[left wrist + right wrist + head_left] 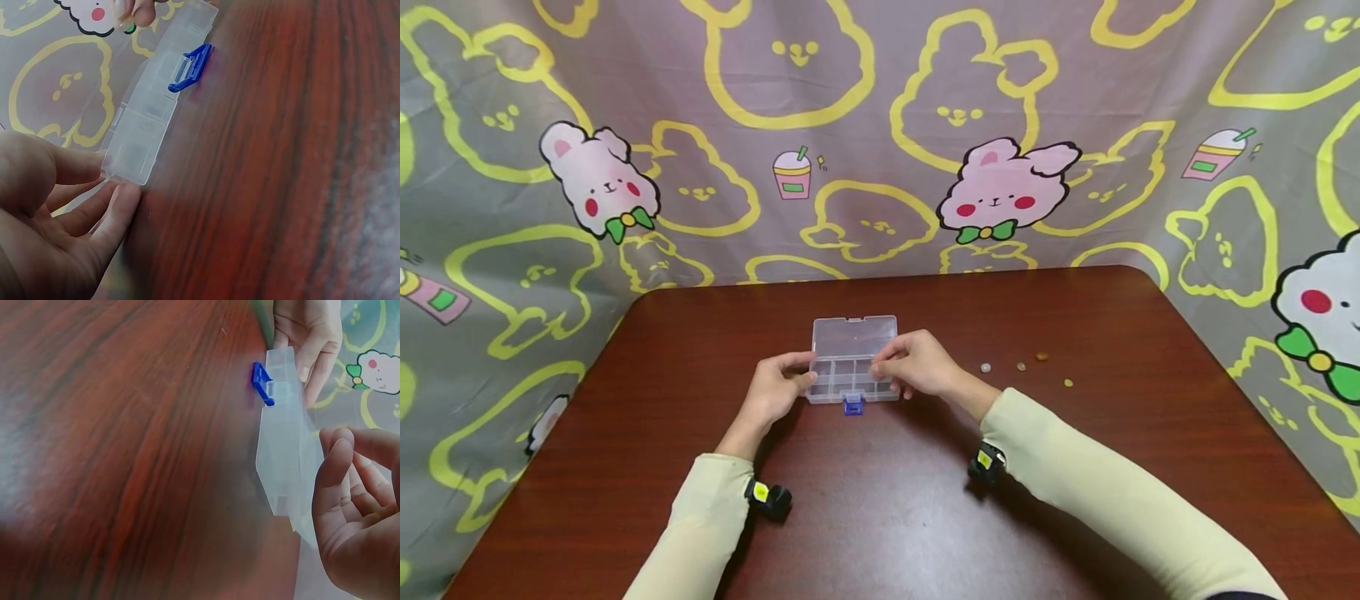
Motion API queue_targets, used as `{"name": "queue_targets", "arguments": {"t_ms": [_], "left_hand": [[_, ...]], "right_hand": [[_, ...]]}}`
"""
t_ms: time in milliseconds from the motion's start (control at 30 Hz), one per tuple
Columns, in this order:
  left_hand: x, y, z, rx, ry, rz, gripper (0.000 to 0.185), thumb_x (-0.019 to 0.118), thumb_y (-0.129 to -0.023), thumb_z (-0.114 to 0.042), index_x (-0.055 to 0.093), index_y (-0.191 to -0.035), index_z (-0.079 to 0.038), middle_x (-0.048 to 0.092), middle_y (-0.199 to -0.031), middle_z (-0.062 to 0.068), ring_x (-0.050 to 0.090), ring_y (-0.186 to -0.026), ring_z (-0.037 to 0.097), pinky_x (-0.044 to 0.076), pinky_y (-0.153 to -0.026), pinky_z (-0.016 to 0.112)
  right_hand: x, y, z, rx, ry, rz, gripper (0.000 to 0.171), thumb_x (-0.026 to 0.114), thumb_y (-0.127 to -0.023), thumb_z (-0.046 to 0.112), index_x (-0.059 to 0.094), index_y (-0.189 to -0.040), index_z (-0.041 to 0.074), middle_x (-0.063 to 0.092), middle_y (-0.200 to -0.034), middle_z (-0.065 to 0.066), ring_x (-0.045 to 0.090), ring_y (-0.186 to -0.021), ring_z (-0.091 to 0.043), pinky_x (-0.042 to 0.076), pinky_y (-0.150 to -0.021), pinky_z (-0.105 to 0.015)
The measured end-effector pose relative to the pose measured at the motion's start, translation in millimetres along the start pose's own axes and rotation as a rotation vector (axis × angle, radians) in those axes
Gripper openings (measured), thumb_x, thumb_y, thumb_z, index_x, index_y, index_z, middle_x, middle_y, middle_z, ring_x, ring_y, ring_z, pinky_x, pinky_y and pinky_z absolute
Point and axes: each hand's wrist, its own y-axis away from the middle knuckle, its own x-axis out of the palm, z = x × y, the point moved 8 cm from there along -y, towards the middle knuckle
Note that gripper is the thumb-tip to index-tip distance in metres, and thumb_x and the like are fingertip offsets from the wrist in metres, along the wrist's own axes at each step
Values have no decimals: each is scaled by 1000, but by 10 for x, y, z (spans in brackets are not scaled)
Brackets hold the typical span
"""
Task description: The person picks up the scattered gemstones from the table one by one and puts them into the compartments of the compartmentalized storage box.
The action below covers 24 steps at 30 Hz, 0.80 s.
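A clear plastic compartment box lies on the dark wooden table, its lid folded back and a blue latch at its near edge. My left hand rests against the box's left end, and its fingers lie straight along the corner of the box. My right hand hovers over the box's right end with loosely curled fingers. Nothing shows between them. The right wrist view shows the box edge-on with the latch.
Several small beads lie loose on the table to the right of the box. A patterned cloth walls in the table's back and sides. A wrist camera sits on each forearm.
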Motion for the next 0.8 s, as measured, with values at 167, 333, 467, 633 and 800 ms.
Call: {"name": "queue_targets", "arguments": {"t_ms": [167, 333, 467, 633, 800], "left_hand": [[2, 1, 7, -4, -13, 2, 34, 67, -91, 5, 67, -125, 5, 67, -119, 24, 65, -81, 18, 52, -66, 20], [-3, -5, 10, -9, -5, 6, 34, 67, -91, 5, 67, -125, 5, 67, -119, 25, 64, -80, 16, 52, -66, 20], [-8, -2, 16, -15, 0, 7, 34, 67, -91, 6, 66, -125, 6, 67, -118, 25, 64, -80, 15, 52, -66, 21], [-6, -5, 19, -22, -8, 8, 34, 67, -91, 5, 66, -125, 5, 67, -118, 24, 64, -81, 16, 53, -66, 21], [2, -11, 32, -32, -19, 8, 34, 68, -91, 3, 67, -126, 3, 67, -118, 23, 64, -81, 18, 52, -65, 22]], "right_hand": [[50, -45, 46, 7, -22, 8, 5, 72, -89, 2, 75, -92, -2, 75, -83, -16, 59, -50, -16, 47, -42, -26], [113, -91, 87, 18, -36, 9, 6, 73, -88, 3, 75, -92, -1, 74, -85, -18, 59, -51, -16, 47, -41, -28], [171, -136, 102, 17, -34, 5, 6, 74, -87, 4, 76, -91, 0, 74, -84, -18, 60, -51, -16, 46, -41, -27], [231, -190, 111, 24, -38, -7, 5, 75, -87, 5, 76, -91, 2, 74, -83, -18, 59, -50, -16, 45, -40, -24], [297, -246, 113, 22, -33, -14, 5, 75, -88, 6, 75, -91, 2, 74, -83, -17, 57, -50, -16, 46, -40, -25]]}}
